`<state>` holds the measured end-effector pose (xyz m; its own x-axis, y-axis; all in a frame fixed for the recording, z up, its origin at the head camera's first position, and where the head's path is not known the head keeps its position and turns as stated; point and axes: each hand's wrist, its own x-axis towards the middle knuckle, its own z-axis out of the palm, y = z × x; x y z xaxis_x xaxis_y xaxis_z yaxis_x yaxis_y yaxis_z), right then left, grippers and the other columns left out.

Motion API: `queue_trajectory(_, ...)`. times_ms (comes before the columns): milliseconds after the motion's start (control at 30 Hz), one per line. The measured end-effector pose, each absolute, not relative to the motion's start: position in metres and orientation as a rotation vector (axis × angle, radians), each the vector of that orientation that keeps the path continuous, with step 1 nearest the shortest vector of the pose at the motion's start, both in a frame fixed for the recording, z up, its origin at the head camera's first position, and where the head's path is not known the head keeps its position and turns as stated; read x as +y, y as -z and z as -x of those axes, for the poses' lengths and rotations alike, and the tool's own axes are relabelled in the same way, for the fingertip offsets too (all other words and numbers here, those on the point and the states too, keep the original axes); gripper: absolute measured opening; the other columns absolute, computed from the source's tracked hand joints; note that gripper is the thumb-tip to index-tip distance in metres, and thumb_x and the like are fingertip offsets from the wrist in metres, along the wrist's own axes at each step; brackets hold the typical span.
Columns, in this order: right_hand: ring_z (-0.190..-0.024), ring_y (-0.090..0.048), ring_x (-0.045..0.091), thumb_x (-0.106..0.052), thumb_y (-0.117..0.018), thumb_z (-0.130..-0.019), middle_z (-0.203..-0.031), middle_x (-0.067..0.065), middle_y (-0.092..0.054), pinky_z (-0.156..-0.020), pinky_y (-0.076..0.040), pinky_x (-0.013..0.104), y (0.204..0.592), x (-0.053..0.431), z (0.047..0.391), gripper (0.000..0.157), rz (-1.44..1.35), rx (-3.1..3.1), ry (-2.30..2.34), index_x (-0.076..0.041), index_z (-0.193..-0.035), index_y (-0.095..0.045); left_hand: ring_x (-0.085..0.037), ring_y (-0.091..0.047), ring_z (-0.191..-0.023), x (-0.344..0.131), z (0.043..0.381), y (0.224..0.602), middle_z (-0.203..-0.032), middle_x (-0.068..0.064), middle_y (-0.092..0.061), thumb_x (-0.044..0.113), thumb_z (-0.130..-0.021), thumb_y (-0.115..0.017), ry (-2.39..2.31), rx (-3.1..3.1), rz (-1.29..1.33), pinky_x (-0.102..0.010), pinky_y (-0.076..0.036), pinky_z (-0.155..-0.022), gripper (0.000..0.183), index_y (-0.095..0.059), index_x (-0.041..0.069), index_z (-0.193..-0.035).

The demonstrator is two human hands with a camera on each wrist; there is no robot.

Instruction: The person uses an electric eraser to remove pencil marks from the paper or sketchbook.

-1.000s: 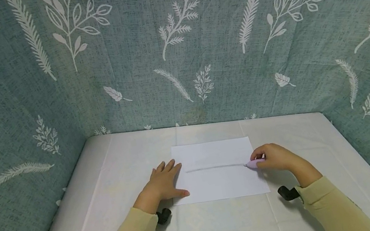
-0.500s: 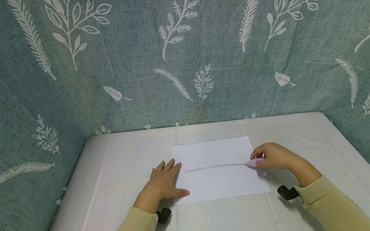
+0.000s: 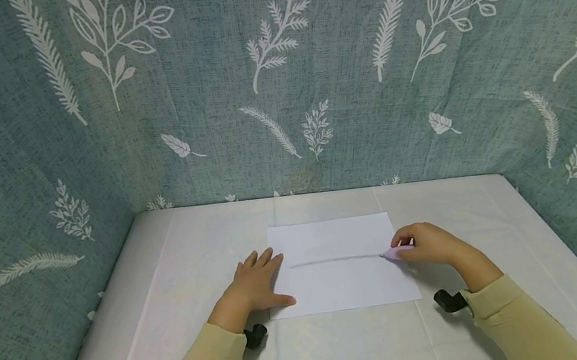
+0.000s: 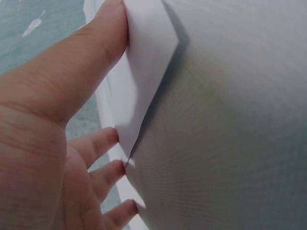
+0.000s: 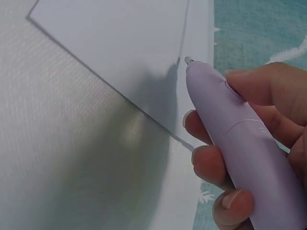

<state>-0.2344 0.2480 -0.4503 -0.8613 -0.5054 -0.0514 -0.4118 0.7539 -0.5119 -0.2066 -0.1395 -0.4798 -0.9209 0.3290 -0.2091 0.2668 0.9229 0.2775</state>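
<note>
A white sheet of paper (image 3: 337, 290) lies flat on the table with a thin grey line (image 3: 337, 259) running across it. My left hand (image 3: 256, 283) rests spread over its left edge, thumb on the sheet near the lower corner; in the left wrist view the paper edge (image 4: 139, 81) lifts slightly beside the thumb. At the right edge my right hand (image 3: 432, 243) grips a thick lavender, pen-shaped electric eraser (image 5: 240, 124). Its small pale tip points left, close by the right end of the grey line. One fingertip (image 5: 240, 76) sits on the side of its body.
A pale cloth covers the table (image 3: 343, 357). Behind it and at both sides hangs green-blue fabric (image 3: 212, 77) with white leaf prints. Black wrist mounts (image 3: 449, 301) stick out from both sleeves near the tabletop.
</note>
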Motion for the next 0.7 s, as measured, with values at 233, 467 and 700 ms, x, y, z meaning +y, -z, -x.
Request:
queue_trajectory(233, -0.069, -0.049, 0.01, -0.016, -0.067, -0.083, -0.082, -0.007, -0.059, -0.06, -0.042, 0.027, 0.4512, 0.2506, 0.2347, 0.012, 0.696, 2.746, 0.732, -0.014, -0.095, -0.068, -0.039, -0.012, -0.137, -0.1386, 0.2043, 0.4766, -0.152, -0.009, -0.021, 0.066, -0.062, -0.07, -0.36, 2.827, -0.438, -0.059, -0.012, -0.106, 0.103, -0.031, 0.019, -0.145)
queue_trajectory(467, -0.069, -0.049, 0.012, -0.016, -0.065, -0.084, -0.085, -0.006, -0.06, -0.06, -0.043, 0.028, 0.4537, 0.2524, 0.2345, 0.014, 0.661, 2.726, 0.735, -0.016, -0.098, -0.068, -0.039, -0.012, -0.137, -0.1379, 0.2038, 0.4761, -0.152, -0.008, -0.02, 0.065, -0.063, -0.07, -0.35, 2.827, -0.427, -0.059, -0.012, -0.106, 0.102, -0.031, 0.019, -0.145)
queue_trajectory(700, -0.071, -0.05, 0.012, -0.016, -0.066, -0.084, -0.088, -0.005, -0.063, -0.062, -0.043, 0.029, 0.4569, 0.2541, 0.2349, 0.016, 0.655, 2.763, 0.734, -0.016, -0.099, -0.07, -0.039, -0.013, -0.137, -0.1375, 0.2036, 0.4757, -0.152, -0.009, -0.021, 0.065, -0.062, -0.071, -0.367, 2.832, -0.433, -0.059, -0.012, -0.106, 0.102, -0.032, 0.019, -0.145)
